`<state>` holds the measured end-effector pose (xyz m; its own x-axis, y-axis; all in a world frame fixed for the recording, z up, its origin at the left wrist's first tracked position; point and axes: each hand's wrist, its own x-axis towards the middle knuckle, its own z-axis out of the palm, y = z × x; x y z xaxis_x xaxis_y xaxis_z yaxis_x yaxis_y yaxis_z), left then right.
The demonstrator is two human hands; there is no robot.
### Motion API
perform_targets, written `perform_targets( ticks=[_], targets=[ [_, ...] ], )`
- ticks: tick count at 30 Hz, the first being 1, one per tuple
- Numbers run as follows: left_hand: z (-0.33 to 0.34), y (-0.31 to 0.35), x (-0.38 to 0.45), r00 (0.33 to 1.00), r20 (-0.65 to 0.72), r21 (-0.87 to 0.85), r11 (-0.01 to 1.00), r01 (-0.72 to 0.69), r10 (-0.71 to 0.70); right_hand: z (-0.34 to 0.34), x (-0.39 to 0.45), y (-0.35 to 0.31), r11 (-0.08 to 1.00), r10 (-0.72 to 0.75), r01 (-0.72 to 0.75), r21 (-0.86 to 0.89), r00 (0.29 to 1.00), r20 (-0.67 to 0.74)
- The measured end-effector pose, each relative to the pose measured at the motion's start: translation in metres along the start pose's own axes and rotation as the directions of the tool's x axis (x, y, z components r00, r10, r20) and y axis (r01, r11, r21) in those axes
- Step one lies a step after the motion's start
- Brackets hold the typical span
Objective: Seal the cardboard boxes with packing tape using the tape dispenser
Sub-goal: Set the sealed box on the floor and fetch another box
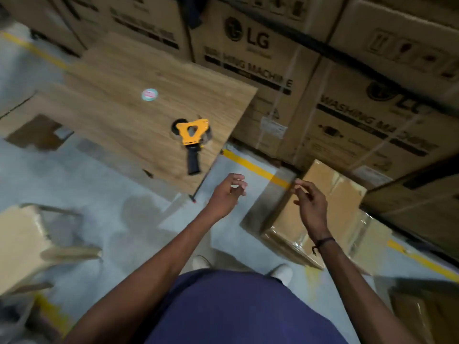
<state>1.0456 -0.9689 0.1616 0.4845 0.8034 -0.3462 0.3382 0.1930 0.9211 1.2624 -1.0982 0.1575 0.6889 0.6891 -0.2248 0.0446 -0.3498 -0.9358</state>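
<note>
Both hands hang loose and hold nothing: the left hand (227, 194) over the floor, the right hand (309, 202) above a taped box (330, 194), closed, contents hidden. Beyond, the dispenser (192, 140) lies on the table (111, 115); behind stand closed cartons (248, 53).

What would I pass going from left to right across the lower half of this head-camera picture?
Open cardboard box on the floor → left hand, empty → right hand, empty → tape-wrapped cardboard box beneath and beyond it → yellow floor line.
</note>
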Motion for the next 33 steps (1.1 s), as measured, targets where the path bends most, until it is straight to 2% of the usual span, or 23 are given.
perform_targets(
  ticks=[3,5,9,13,17,25,33],
  targets=[
    [-0.091,-0.011,-0.018,0.984,-0.175,-0.088,0.996,0.007,-0.022,0.101,-0.009,-0.037,0.999,-0.052,0.053,0.004,0.98,0.193],
    [-0.151,-0.023,-0.032,0.954,-0.295,-0.143,0.99,0.016,-0.058,0.166,-0.019,-0.061,0.992,-0.117,0.126,-0.007,0.94,0.321],
    [-0.252,-0.049,-0.058,0.854,-0.5,-0.224,0.974,0.036,-0.147,0.278,-0.039,-0.099,0.98,-0.156,0.199,-0.029,0.842,0.516],
    [-0.327,-0.076,-0.068,0.734,-0.63,-0.335,0.942,0.037,-0.253,0.374,-0.042,-0.125,0.971,-0.145,0.233,-0.046,0.733,0.665],
    [-0.395,-0.101,-0.066,0.618,-0.716,-0.403,0.915,0.012,-0.324,0.47,-0.034,-0.147,0.965,-0.131,0.254,-0.06,0.669,0.732],
    [-0.563,-0.128,-0.021,0.404,-0.831,-0.427,0.904,-0.02,-0.383,0.674,0.003,-0.21,0.974,-0.131,0.225,0.008,0.536,0.834],
    [-0.714,-0.127,0.018,0.262,-0.861,-0.458,0.889,-0.029,-0.435,0.858,0.031,-0.29,0.953,-0.151,0.302,0.021,0.414,0.898]
  ],
)
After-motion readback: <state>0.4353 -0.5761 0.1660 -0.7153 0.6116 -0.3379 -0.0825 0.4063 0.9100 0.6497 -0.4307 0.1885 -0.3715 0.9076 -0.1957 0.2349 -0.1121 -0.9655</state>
